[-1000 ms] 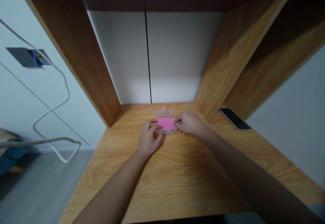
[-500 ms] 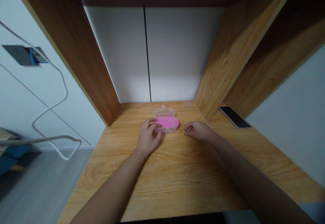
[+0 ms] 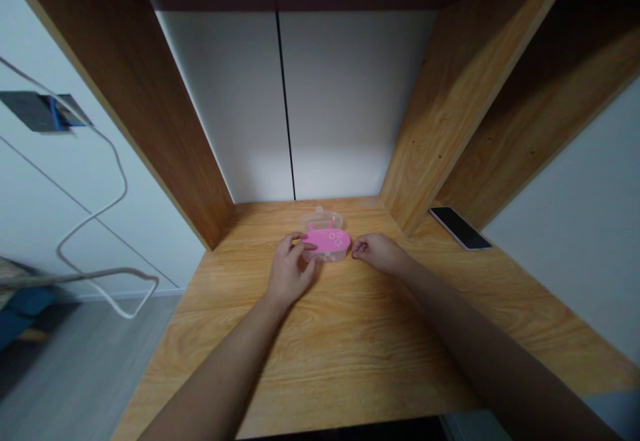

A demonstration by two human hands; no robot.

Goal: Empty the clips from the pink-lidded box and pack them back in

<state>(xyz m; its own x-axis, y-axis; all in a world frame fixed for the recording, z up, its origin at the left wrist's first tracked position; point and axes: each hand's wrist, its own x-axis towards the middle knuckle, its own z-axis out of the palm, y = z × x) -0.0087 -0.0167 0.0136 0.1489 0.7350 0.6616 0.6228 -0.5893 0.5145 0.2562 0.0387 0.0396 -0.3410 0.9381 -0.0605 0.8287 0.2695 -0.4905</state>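
Note:
A small oval case (image 3: 326, 241) with a pink top and clear plastic walls sits on the wooden desk, and its clear lid (image 3: 323, 219) stands open behind it. Several pale rings lie on the right part of the pink top. My left hand (image 3: 291, 271) grips the case's left end, with fingers over the pink surface and the thumb at the front wall. Just right of the case, my right hand (image 3: 376, 251) is closed in a pinch at desk level. A tiny dark ring (image 3: 354, 256) shows at its fingertips, mostly covered by them.
A phone (image 3: 460, 228) lies at the right, beyond the upright wooden panel (image 3: 425, 161). White wall panels and a left wooden side (image 3: 200, 181) enclose the desk (image 3: 320, 347). A white cable (image 3: 90, 217) hangs at the left by an open wall socket.
My right hand has moved left toward the case, and its fingertips have come over the small ring that lay on the desk. My left hand keeps its grip on the case.

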